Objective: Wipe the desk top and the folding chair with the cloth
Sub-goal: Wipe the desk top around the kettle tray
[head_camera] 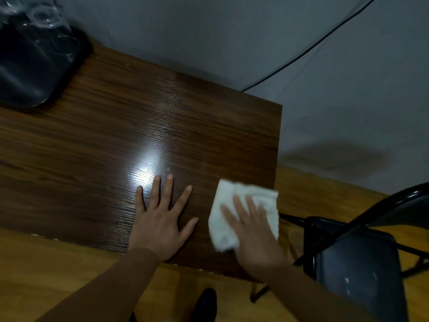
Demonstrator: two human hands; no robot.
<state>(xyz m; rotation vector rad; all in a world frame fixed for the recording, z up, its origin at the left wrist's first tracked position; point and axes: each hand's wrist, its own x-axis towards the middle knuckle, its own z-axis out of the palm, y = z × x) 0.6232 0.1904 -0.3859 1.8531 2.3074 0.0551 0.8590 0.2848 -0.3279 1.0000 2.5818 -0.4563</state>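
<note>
The right hand [253, 238] lies flat on a white cloth [243, 212], fingers straight and a little spread, pressing it down on the near right corner of the counter [139, 126]; nothing is clasped, so the grip here is released, a flat press only. The hand looks slightly blurred. The cloth is crumpled and folded, with its right edge reaching the counter's right edge and its near part under the palm.

The left hand [160, 219] rests just beside it on the bare wood, palm down, all fingers spread and straight, thumb pointing toward the cloth without touching it. Its grip is likewise released and holds nothing. Both arms wear brown sleeves [111, 284].

The counter top is dark wood-grain laminate with a bright glare of light just beyond the left hand's fingertips. Small pale chips show along its near edge. At the far left corner sits a black tray [34, 66] with clear glassware [44, 17] on it, blurred and partly cut off by the frame.

To the right of the counter, on the lighter wooden floor [46, 270], stands the folding chair [362, 259], black metal frame and dark glossy seat, with a few pale specks on the seat. It stands apart from the cloth. A black cable [308, 48] runs down the grey wall [232, 31] behind the counter. A dark shoe [206, 303] shows on the floor below the counter's near edge. No writing or label can be read anywhere.
</note>
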